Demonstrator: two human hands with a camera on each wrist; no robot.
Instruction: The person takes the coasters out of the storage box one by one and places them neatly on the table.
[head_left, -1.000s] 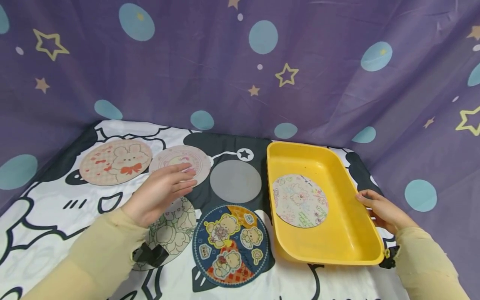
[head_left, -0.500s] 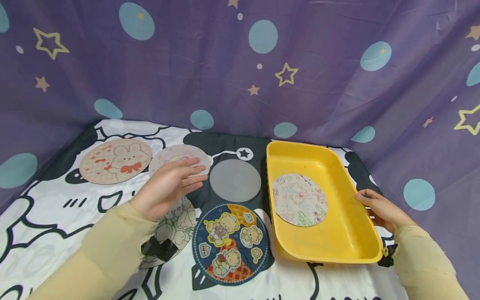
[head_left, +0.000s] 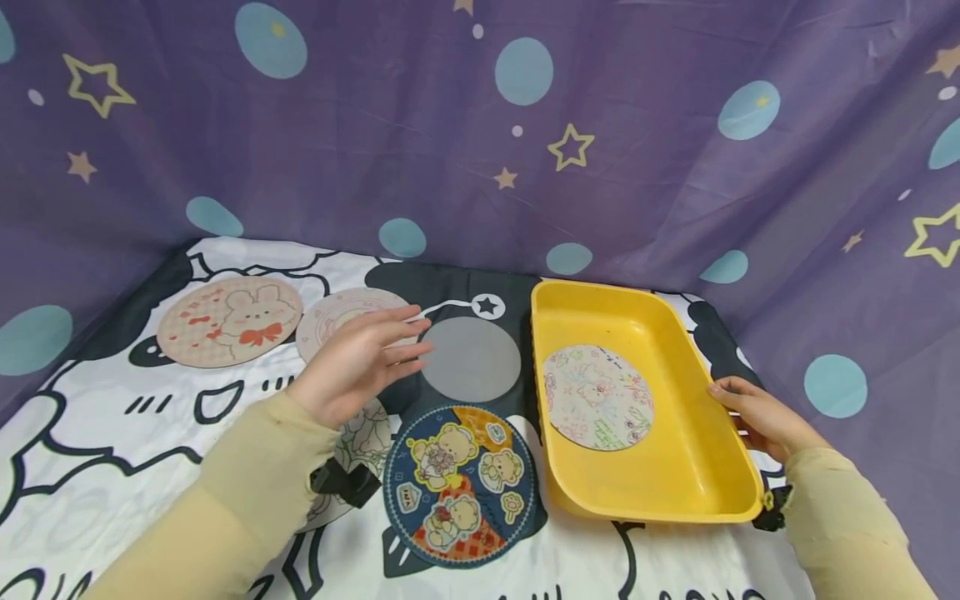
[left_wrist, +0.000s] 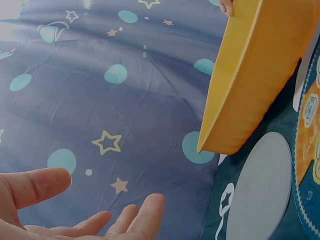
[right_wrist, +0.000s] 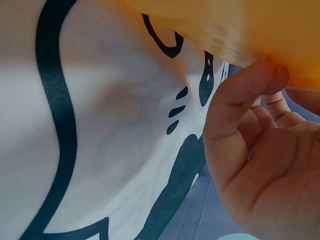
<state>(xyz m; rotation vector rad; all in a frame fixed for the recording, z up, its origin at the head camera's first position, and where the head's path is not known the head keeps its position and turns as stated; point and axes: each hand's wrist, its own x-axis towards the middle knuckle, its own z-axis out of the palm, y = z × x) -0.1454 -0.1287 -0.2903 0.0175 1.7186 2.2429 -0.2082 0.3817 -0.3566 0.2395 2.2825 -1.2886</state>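
My left hand [head_left: 360, 362] hovers, fingers extended and holding nothing, over the cloth between a pale pink round mat [head_left: 330, 315] and a plain grey round mat [head_left: 474, 362]. Its thumb and fingers are spread apart in the left wrist view. At the right, my right hand [head_left: 761, 417] grips the side rim of a yellow plastic tray [head_left: 690, 467]; the right wrist view has its fingers curled under that rim. Inside the tray lies a white round mat [head_left: 597, 398] with coloured doodles. Part of a round mat with green line drawings [head_left: 369, 442] is hidden under my left forearm.
A dark blue round mat with bears [head_left: 495, 521] lies left of the tray. Farther left is a bunny-print round mat [head_left: 230, 323]. A black-and-white patterned cloth [head_left: 112, 425] covers the table, and a purple curtain [head_left: 420, 125] hangs behind.
My left hand has moved right, from over the pink mat toward the grey mat, its fingers still extended. The right hand keeps its hold on the tray, and the mats have stayed put.
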